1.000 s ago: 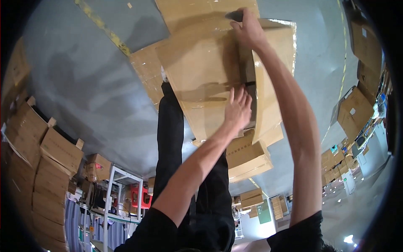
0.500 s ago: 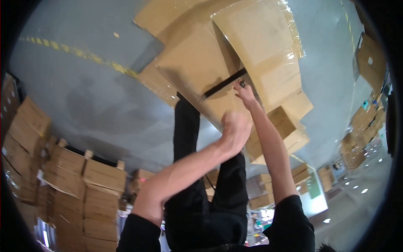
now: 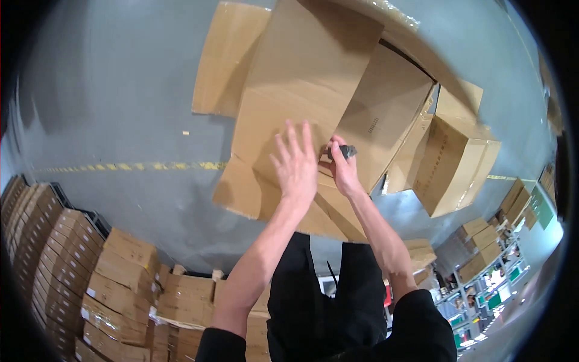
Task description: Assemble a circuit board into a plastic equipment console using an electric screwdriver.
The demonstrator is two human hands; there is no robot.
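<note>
A large opened cardboard box (image 3: pixel 301 66) lies in front of me on the floor, its broad panel toward the left and a shaded inner panel (image 3: pixel 386 96) with small print to the right. My left hand (image 3: pixel 298 172) is open, fingers spread, at the lower part of the broad panel; whether it presses on it I cannot tell. Just right of it, my right hand (image 3: pixel 342 172) is closed around a small dark tool (image 3: pixel 346 151) at the panel's right edge. The tool's working end is hidden, so its exact kind does not show.
A smaller open carton (image 3: pixel 449 163) stands to the right. A flat cardboard piece (image 3: pixel 226 60) sticks out at the far left of the box. Stacked cartons (image 3: pixel 120 283) line the lower left, shelving (image 3: pixel 476 301) the lower right. A yellow line (image 3: pixel 139 166) crosses the grey floor.
My left hand has uncrossed from my right forearm and spread out over the cardboard. The right hand, still holding the dark tool, is now beside it. The black strip no longer shows; the view has turned.
</note>
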